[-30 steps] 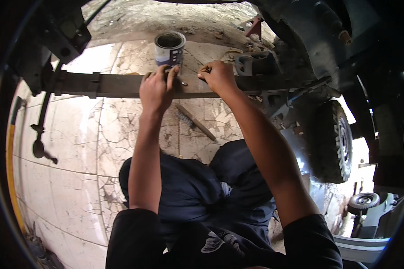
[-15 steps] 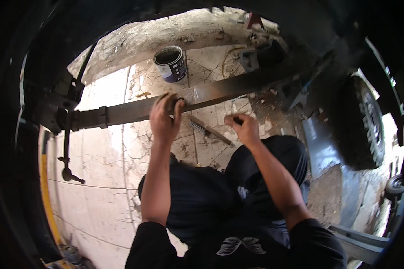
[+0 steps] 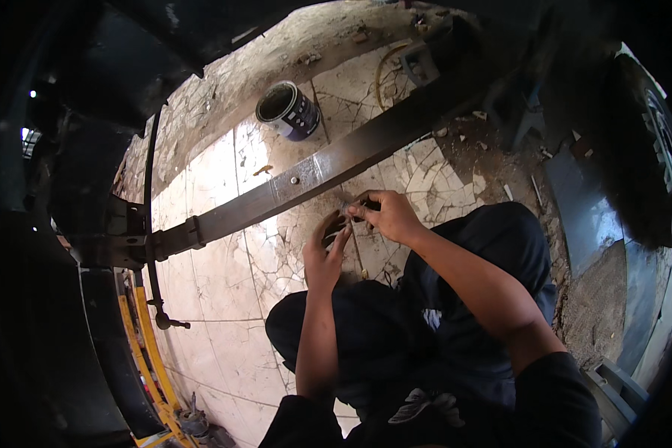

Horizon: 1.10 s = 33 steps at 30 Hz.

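While the underside of a vehicle is being viewed from a crouch, the long dark leaf spring is being carried across the scene, clamped at its left end in a bracket so that it is being kept off the cracked tiled floor. A wheel is being shown at the right rim. An open paint can is being left upright on the floor beyond the spring, near enough to be reached. Just below the spring, the right hand is being closed in a pinch on a small dark object, too small to be identified. The left hand is being held just beside it, fingers loosely spread and grasping nothing, as if to steady or receive the piece.
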Tool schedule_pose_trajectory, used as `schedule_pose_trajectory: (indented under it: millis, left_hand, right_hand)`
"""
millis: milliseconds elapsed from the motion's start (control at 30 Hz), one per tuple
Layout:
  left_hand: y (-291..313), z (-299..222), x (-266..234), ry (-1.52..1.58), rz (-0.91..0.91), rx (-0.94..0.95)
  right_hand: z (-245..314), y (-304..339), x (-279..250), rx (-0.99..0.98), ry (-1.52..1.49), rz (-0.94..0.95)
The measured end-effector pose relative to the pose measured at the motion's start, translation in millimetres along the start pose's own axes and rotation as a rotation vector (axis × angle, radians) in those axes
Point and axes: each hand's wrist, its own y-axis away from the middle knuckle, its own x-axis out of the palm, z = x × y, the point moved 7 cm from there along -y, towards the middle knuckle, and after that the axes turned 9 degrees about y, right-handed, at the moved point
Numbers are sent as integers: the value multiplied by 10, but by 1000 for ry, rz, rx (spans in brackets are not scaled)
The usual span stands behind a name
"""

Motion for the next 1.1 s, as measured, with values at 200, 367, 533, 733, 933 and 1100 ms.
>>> schedule_pose_trajectory:
  millis: [200, 367, 533, 733, 933, 1100]
  left_hand:
    - [-82, 217, 107, 218, -37, -54]
    - [-70, 315, 133, 615, -43, -146]
    - [-128, 389, 49, 586, -6, -170]
    - [-114, 286, 73, 714, 11, -204]
    - [-75, 167, 16, 366, -22, -60]
    - [-39, 17, 51, -213, 19, 111]
  right_hand:
    - [49, 38, 3, -96, -77, -105]
    - [74, 78, 61, -82, -85, -53]
    - [-10, 26, 80, -9, -166, -10]
    - [137, 71, -6, -108, -254, 8]
    - [275, 81, -90, -141, -153, 28]
    - [241, 87, -164, -145, -11, -19]
